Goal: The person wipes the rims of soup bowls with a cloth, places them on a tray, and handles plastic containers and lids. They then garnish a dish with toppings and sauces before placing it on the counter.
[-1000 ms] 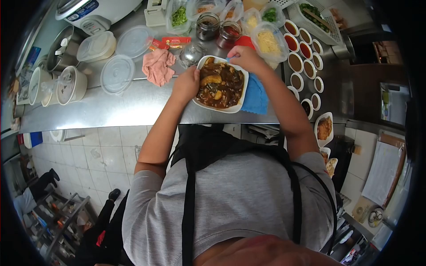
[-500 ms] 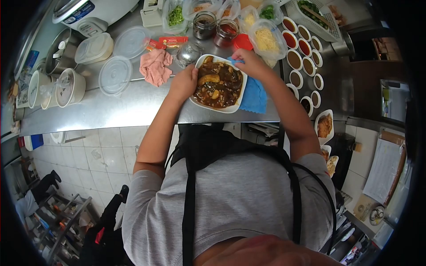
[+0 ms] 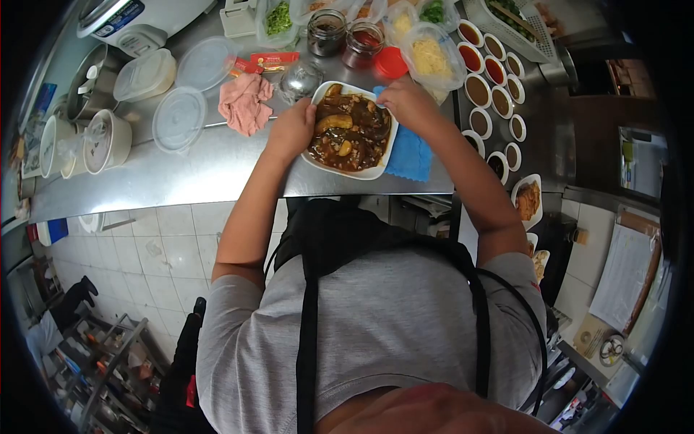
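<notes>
A white square bowl (image 3: 376, 172) filled with food in dark brown sauce sits near the counter's front edge. My left hand (image 3: 293, 129) is closed on its left rim, thumb on top. At the upper right corner, my right hand (image 3: 406, 103) pinches a bit of a blue cloth (image 3: 409, 156) against the rim. The rest of that cloth lies flat beside the bowl, partly under my right wrist. A clear, rounded glass-like item (image 3: 301, 79) stands just behind my left hand.
Dark-filled jars (image 3: 327, 32), a red lid (image 3: 391, 64) and tubs of shredded topping (image 3: 434, 56) stand behind the bowl. A pink cloth (image 3: 246, 103) and clear lids (image 3: 178, 120) lie left. Sauce cups (image 3: 478, 90) line the right side. Another person's leg (image 3: 189, 340) shows lower left.
My right fingers with the blue cloth stay at the bowl's upper right corner, shifting only slightly. The whole view has drifted a little. Another person's leg at lower left has moved.
</notes>
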A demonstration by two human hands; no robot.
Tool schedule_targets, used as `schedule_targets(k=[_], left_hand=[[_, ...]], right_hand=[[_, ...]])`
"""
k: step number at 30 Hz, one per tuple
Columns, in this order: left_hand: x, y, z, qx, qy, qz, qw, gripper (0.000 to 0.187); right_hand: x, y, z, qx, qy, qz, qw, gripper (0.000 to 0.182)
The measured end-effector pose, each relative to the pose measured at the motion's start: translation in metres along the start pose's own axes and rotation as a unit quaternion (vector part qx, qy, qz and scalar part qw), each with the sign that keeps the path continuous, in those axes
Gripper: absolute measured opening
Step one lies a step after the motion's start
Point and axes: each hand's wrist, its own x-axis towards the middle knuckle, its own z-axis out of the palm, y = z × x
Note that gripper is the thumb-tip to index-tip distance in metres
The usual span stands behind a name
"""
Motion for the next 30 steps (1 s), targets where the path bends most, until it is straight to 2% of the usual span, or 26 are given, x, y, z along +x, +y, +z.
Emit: schedule_targets(k=[2, 5, 8, 11, 14, 17, 18, 20, 23, 26, 29, 30], left_hand=[[0.0, 0.002, -0.001, 0.004, -0.002, 0.001, 1.0, 0.026], [0.0, 0.003, -0.001, -0.001, -0.003, -0.002, 1.0, 0.026], [-0.001, 0.002, 0.002, -0.004, 0.014, -0.002, 1.0, 0.026], [-0.001, 0.004, 0.001, -0.001, 0.004, -0.012, 1.0, 0.026], [-0.005, 0.005, 0.003, -0.012, 0.012, -0.015, 1.0, 0.027], [-0.009, 0.009, 0.003, -0.003, 0.015, -0.031, 0.999, 0.027], [-0.009, 0.008, 0.004, -0.006, 0.02, -0.026, 0.999, 0.027], [-0.009, 0.006, 0.006, -0.014, 0.029, -0.016, 0.999, 0.027], [-0.009, 0.006, 0.006, -0.012, 0.021, -0.024, 0.999, 0.027], [-0.009, 0.007, 0.006, -0.015, 0.009, -0.055, 0.998, 0.027], [-0.01, 0.006, 0.007, -0.023, 0.022, -0.037, 0.999, 0.026], [-0.011, 0.004, 0.01, -0.024, 0.037, -0.035, 0.998, 0.026]], right_hand=[[-0.004, 0.007, -0.002, 0.044, -0.027, 0.062, 0.997, 0.012], [-0.003, 0.005, -0.024, 0.18, -0.029, 0.16, 0.97, 0.011], [-0.003, 0.004, -0.006, 0.076, 0.03, 0.0, 0.997, 0.01], [-0.01, 0.003, 0.002, 0.016, 0.051, -0.026, 0.998, 0.012], [-0.022, -0.008, -0.005, -0.066, 0.025, -0.004, 0.997, 0.014], [-0.035, -0.006, -0.007, -0.001, 0.0, 0.051, 0.999, 0.009], [-0.036, -0.002, -0.009, 0.085, 0.022, 0.111, 0.99, 0.01], [-0.035, 0.006, -0.012, 0.252, 0.064, 0.225, 0.939, 0.011], [-0.027, 0.002, -0.003, 0.214, 0.082, 0.144, 0.963, 0.014], [-0.023, 0.0, 0.011, 0.098, 0.099, 0.078, 0.987, 0.011], [-0.029, -0.004, 0.008, 0.037, 0.059, 0.056, 0.996, 0.011], [-0.033, -0.003, 0.008, 0.074, 0.051, 0.077, 0.993, 0.012]])
